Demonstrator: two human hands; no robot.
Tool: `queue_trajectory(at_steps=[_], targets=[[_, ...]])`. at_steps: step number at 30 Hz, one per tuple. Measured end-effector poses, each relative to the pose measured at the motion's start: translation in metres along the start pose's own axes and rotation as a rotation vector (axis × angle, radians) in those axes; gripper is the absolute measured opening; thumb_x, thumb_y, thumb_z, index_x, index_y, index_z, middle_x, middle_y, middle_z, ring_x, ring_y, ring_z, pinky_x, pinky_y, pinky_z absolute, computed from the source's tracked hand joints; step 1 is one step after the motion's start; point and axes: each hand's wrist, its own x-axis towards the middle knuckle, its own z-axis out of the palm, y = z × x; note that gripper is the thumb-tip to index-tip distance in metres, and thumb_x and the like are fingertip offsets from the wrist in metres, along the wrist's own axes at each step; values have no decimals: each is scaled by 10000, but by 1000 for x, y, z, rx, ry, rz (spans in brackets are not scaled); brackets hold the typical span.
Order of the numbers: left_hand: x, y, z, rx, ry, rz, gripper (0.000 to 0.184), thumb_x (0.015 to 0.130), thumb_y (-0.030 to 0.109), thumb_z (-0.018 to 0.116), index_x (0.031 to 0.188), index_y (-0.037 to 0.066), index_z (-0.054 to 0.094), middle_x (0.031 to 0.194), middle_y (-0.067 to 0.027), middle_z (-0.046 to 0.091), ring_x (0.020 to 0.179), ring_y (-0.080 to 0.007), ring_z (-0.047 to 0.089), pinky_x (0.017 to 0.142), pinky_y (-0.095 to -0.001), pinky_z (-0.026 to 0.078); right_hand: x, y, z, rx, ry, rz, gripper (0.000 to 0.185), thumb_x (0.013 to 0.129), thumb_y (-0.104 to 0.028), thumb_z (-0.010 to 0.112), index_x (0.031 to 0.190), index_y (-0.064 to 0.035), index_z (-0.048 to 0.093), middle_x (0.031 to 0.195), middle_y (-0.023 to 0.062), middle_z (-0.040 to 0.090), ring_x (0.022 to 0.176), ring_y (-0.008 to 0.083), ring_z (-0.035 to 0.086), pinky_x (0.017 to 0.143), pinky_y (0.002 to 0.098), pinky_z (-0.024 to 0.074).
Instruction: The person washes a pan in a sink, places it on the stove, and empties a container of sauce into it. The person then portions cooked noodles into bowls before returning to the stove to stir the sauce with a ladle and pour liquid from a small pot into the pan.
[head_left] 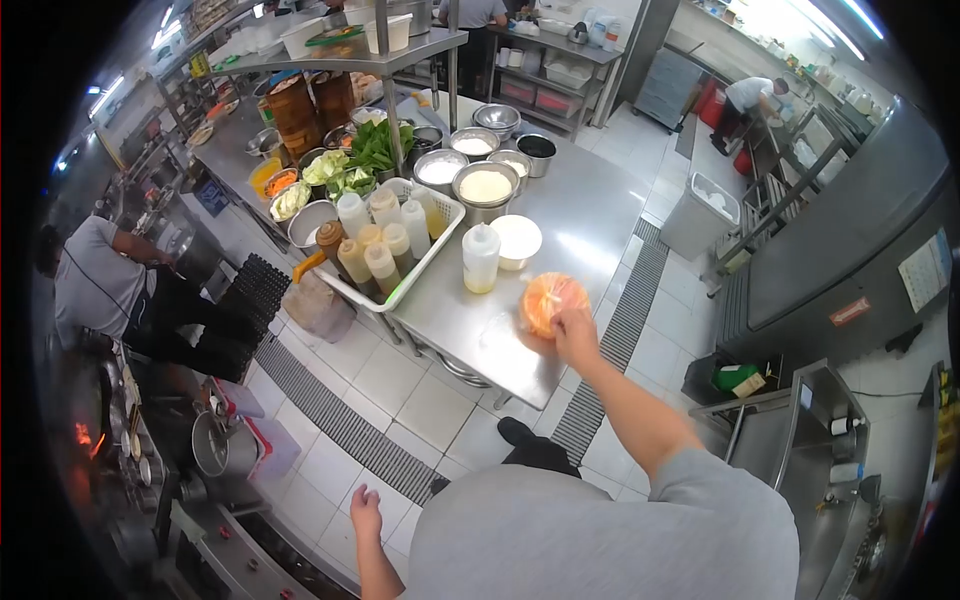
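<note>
My right hand [572, 332] is closed on the top of a tied clear plastic bag [550, 296] with orange contents, at the near right part of the steel table [590, 200]. Just left of the bag stands a clear squeeze bottle [481, 262] with a little yellowish liquid at its bottom. Behind the bag is a round white tub [517, 240]. My left hand [366, 508] hangs low over the floor, away from the table, fingers apart and holding nothing.
A white basket [440, 235] of sauce bottles sits on the table's left edge. Metal bowls [485, 185] and leafy greens [375, 145] stand behind. One person [110, 275] works at the left stoves, another [750, 98] at the back right. A grey bin [702, 215] stands right.
</note>
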Motion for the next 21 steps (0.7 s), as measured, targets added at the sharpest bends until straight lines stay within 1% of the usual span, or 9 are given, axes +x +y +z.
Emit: queue_trajectory(at_steps=[1, 5, 7, 9, 11, 12, 14, 16, 21], targets=[[-2, 31, 20, -7, -24, 59, 510, 961, 133, 609, 1422, -38, 473, 1213, -200, 653, 1036, -248, 674, 911, -349, 527, -5, 1, -2, 83, -50, -60, 59, 805, -61, 672, 860, -44, 686, 874, 148, 680, 916, 369, 626, 837, 450, 494], [-25, 172, 117, -97, -153, 291, 501, 952, 79, 632, 1419, -17, 480, 1255, -194, 641, 1143, -236, 638, 982, -361, 510, -15, 17, -8, 256, -105, -253, 98, 792, -56, 687, 885, -50, 657, 871, 129, 660, 908, 352, 625, 821, 449, 490], [-41, 234, 165, -53, -261, 395, 534, 937, 83, 660, 1431, 5, 473, 1335, -186, 602, 1165, -242, 630, 986, -368, 515, -19, 25, -14, 364, -276, -371, 98, 823, -90, 652, 918, -72, 666, 978, 116, 672, 965, 356, 615, 851, 470, 477], [-59, 295, 210, 126, -267, 549, 610, 892, 55, 695, 1453, 30, 457, 1367, -176, 577, 1185, -272, 616, 1007, -379, 502, -19, 24, -23, 397, -359, -407, 117, 800, -74, 678, 915, -70, 659, 957, 104, 668, 960, 343, 617, 858, 454, 482], [-68, 348, 249, 373, -213, 841, 684, 821, 70, 743, 1449, 60, 474, 1412, -189, 534, 1224, -338, 584, 1031, -433, 485, -11, 26, -26, 427, -429, -446, 146, 777, -58, 704, 913, -68, 651, 935, 92, 664, 955, 330, 618, 864, 437, 487], [-63, 361, 265, 380, -201, 822, 684, 821, 70, 743, 1449, 60, 474, 1412, -189, 534, 1224, -338, 584, 1031, -433, 485, -8, 28, -25, 506, -390, -446, 167, 775, -66, 710, 934, -70, 661, 1013, 102, 662, 1001, 338, 611, 900, 436, 480], [-57, 376, 290, 561, -296, 1025, 711, 769, 144, 776, 1421, 70, 503, 1355, -160, 555, 1266, -381, 499, 1110, -481, 379, 2, 28, -30, 596, -367, -440, 188, 772, -75, 715, 955, -72, 670, 1090, 112, 660, 1047, 346, 604, 936, 436, 473], [-54, 384, 309, 699, -295, 1012, 695, 767, 168, 782, 1406, 76, 525, 1305, -147, 571, 1243, -366, 506, 1103, -476, 373, 26, 25, -39, 423, -208, -438, 266, 768, -90, 725, 1028, -66, 679, 1246, 146, 613, 1124, 374, 578, 991, 445, 453], [-59, 396, 334, 881, -240, 977, 636, 760, 211, 792, 1347, 81, 586, 1162, -123, 602, 1186, -340, 513, 1092, -469, 354, 50, 46, -6, 500, -245, -549, 313, 781, -73, 712, 1090, -60, 671, 1288, 153, 582, 1172, 374, 559, 1008, 459, 448]])
